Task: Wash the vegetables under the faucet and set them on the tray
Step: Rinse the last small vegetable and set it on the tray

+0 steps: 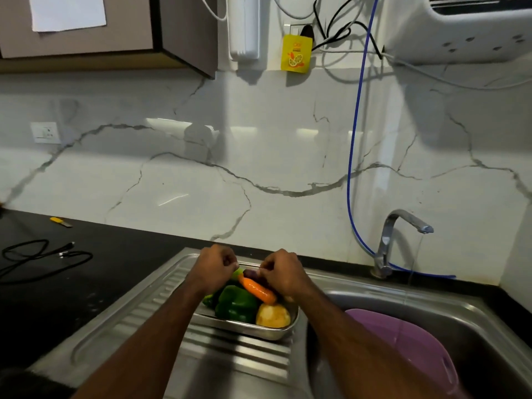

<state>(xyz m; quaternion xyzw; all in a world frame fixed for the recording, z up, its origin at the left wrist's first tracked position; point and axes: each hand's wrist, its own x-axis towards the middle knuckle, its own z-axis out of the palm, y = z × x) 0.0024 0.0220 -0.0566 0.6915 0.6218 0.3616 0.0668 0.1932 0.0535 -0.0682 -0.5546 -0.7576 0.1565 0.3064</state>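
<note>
Steel draining board (161,306) left of sink (475,318): tray (259,331) holds carrot (257,289), green pepper (236,303). Left hand (214,269) and right hand (283,272) above its far edge, fingers curled; grasp cannot be determined. Faucet (403,226) runs far right.

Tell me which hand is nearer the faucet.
Right. The right hand is over the tray's far right edge, on the faucet's side; the left hand is further left, over the tray's far left.
</note>
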